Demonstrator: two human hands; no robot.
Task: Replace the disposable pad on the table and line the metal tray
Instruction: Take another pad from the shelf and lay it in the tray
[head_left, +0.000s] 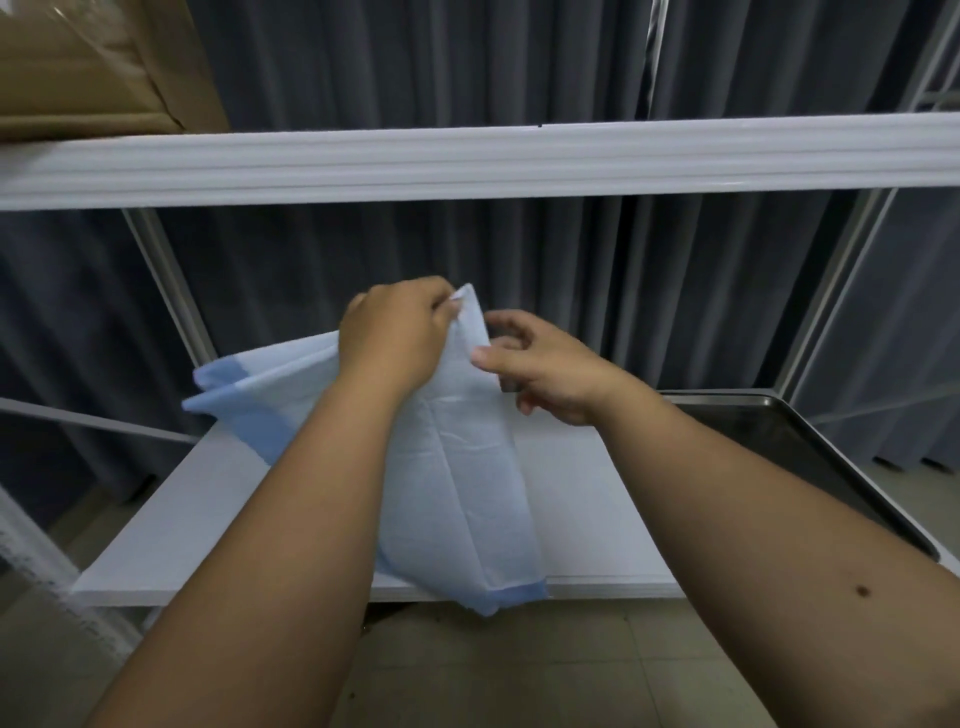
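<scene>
While the thin pale-blue disposable pad (467, 467) hangs half-folded over the white table (171, 519), the left hand (395, 338) pinches its top corner and the right hand (540, 369) sits just beside it, thumb on the pad's edge, fingers loosely curled. The dark metal tray (810, 441) lies at the table's right end. Risk: flimsy layers could stick together or tear if yanked apart, and the pad's low end could slip off the table's front.
</scene>
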